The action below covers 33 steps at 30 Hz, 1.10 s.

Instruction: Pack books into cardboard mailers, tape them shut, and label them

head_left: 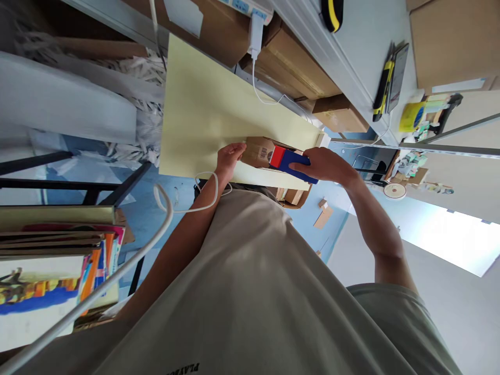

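On the pale yellow tabletop (207, 104) lies a small brown cardboard box (255, 151) with a printed label, its long side running left to right. A red and blue object (291, 161) sits at the box's right part, partly between its cardboard walls. My right hand (322, 164) grips the blue end, fingers wrapped over it. My left hand (230, 159) is at the box's left end, fingertips pinched together at its edge. Whether those fingertips hold a flap is too small to tell. A white cable loops over my left wrist.
Behind the tabletop are larger cardboard boxes (292, 62) and a power strip (242, 6) with a white plug. A grey shelf (359, 57) at upper right holds a yellow-black cutter (385, 88) and yellow tape (411, 116). Books (58, 250) stand at lower left.
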Tool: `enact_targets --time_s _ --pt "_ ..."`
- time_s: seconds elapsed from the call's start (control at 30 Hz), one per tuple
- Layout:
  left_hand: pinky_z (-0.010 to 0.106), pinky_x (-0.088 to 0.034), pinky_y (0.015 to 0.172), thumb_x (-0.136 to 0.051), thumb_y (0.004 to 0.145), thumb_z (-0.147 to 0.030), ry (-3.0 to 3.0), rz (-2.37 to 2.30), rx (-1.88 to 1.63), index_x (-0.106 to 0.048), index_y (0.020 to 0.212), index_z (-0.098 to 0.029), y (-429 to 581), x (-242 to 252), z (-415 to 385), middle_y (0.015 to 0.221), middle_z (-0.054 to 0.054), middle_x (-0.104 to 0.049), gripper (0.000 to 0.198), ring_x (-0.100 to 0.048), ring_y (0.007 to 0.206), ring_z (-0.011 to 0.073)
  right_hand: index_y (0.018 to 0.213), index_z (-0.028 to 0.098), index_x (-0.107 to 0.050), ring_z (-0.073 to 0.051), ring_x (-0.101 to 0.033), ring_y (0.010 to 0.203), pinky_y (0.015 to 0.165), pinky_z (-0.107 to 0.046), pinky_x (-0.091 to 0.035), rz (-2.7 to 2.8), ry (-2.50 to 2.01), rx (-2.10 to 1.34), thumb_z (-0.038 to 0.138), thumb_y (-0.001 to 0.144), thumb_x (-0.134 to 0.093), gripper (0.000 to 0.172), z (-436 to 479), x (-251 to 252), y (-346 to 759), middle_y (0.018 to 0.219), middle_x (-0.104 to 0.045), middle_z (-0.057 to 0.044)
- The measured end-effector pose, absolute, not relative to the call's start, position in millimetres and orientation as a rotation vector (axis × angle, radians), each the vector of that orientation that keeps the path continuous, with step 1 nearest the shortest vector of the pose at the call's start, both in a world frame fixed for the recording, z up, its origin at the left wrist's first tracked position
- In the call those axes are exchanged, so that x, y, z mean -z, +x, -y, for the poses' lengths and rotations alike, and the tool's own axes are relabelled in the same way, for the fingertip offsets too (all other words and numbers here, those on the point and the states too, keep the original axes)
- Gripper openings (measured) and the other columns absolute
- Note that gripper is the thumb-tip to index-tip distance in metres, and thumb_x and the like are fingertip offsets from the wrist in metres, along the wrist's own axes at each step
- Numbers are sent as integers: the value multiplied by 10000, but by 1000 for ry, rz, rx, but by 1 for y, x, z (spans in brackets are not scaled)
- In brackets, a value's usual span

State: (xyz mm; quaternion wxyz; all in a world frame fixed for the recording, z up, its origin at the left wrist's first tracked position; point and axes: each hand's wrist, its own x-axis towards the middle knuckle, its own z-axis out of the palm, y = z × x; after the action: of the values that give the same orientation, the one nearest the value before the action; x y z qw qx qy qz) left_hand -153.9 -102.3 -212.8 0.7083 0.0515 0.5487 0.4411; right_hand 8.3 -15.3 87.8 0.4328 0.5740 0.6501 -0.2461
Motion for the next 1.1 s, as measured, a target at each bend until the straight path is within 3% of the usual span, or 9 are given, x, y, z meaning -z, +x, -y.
enact_targets --time_s 0.23,0.43,0.6,0.73,0.83,0.93,1.03,1.1 --pt "324 -430 750 -1008 781 -482 138 -1242 -918 -730 793 -225 -138 219 103 735 2 -669 379 -582 786 180 1039 184 -806 -336 -764 928 779 -394 -507 -1585 1488 579 847 1031 -619 690 24 -77 11 907 -801 -164" --pt "284 -489 806 -947 813 -440 141 -1216 -965 -720 754 -215 -117 224 104 802 19 -740 325 -639 828 163 1035 173 -815 -333 -761 914 800 -405 -519 -1608 1484 557 775 1064 -625 632 27 -73 7 900 -797 -171" --pt "276 -498 815 -927 851 -401 227 -1314 -1002 -773 896 -210 -106 226 108 827 14 -744 249 -654 845 170 1040 174 -822 -341 -765 935 813 -402 -537 -1693 1495 573 765 1026 -698 604 25 -74 -1 851 -784 -162" --pt "295 -525 850 -969 777 -413 389 -1404 -959 -781 1202 -201 -114 231 115 796 -26 -684 511 -691 854 192 1044 170 -819 -374 -772 975 862 -435 -559 -1705 1549 601 766 953 -811 603 24 -70 -1 853 -777 -165" --pt "373 -570 1025 -996 733 -428 626 -1289 -965 -687 1494 -209 -132 224 117 1163 92 -783 851 -739 1146 263 1111 178 -821 -390 -768 1031 907 -455 -570 -1758 1565 647 781 896 -873 642 23 -66 3 880 -783 -157" --pt "541 -456 1295 -1100 619 -509 1019 -1042 -982 -560 1673 -256 -145 204 112 1655 210 -595 1211 -504 1604 426 1170 168 -814 -395 -760 1067 919 -455 -574 -1825 1544 642 791 891 -875 685 21 -62 8 902 -783 -154" --pt "683 -269 1401 -1142 519 -637 1274 -925 -951 -569 1665 -278 -144 184 97 1798 229 -427 1331 -243 1738 548 1175 151 -802 -423 -747 1127 937 -468 -569 -1849 1558 626 736 901 -896 653 21 -58 9 932 -774 -163" --pt "720 -232 1407 -1137 514 -669 1344 -906 -931 -618 1607 -281 -138 178 86 1767 221 -458 1270 -251 1727 570 1174 152 -796 -447 -732 1169 957 -487 -566 -1872 1590 651 686 896 -919 614 22 -55 8 934 -763 -160"
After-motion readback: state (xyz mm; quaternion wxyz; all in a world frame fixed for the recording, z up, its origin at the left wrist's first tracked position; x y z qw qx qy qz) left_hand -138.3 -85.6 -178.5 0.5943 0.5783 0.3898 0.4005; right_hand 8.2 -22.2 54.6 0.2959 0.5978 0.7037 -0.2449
